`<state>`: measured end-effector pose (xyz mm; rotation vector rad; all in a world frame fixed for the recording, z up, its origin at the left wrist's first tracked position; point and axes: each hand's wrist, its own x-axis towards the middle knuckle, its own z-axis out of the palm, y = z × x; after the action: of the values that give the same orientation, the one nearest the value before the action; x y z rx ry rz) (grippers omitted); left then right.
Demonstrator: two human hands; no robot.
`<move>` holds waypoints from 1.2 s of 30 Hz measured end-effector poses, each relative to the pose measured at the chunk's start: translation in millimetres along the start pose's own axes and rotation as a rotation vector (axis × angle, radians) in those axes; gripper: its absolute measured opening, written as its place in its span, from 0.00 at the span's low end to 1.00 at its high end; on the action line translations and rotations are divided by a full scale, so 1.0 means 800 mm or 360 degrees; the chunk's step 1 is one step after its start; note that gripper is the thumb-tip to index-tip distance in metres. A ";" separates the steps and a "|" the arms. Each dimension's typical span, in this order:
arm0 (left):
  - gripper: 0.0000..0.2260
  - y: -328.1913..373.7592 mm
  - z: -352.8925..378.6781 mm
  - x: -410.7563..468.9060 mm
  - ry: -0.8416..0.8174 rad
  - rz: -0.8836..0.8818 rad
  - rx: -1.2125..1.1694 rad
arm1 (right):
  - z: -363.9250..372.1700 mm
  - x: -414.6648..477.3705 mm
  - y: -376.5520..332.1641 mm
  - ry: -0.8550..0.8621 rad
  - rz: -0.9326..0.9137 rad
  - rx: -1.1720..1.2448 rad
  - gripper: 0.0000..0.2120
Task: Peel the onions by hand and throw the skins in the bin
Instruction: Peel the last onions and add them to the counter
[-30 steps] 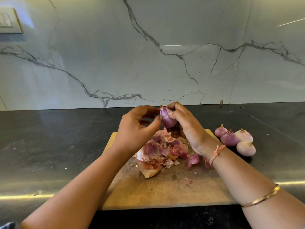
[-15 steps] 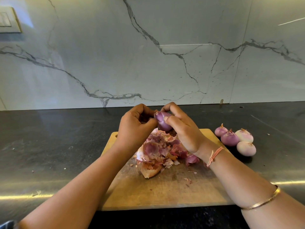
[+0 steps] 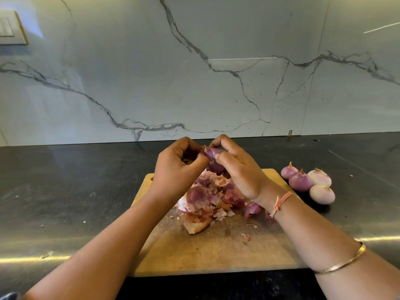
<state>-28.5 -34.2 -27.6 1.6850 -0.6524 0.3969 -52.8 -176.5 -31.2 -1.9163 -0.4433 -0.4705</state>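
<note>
Two hands are held close together above the wooden cutting board. One purple onion is gripped by the right hand, thumb laid across its front. Its papery top end is pinched by the curled fingers of the left hand. Loose onion skins are heaped on the board under the hands. Four peeled onions are clustered on the dark worktop, just right of the board. A thread band and a bangle are worn on the right arm.

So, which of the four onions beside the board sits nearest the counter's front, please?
The pale onion on the far right; the other three sit behind it.
</note>
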 end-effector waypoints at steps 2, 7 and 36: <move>0.06 -0.002 -0.001 0.001 -0.0005 0.0000 0.0031 | 0.000 0.000 0.000 -0.0009 0.0010 0.0028 0.09; 0.07 -0.003 -0.002 0.003 0.0002 -0.0020 0.0062 | -0.004 0.002 0.003 -0.0048 0.0042 0.0124 0.09; 0.07 -0.004 -0.004 0.012 0.0124 -0.0359 -0.0301 | -0.001 0.004 -0.002 0.0103 0.0149 0.0473 0.11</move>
<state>-18.5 -32.3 -23.7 1.5349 -0.4228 0.2312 -51.2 -176.8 -28.3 -1.6231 -0.3577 -0.3810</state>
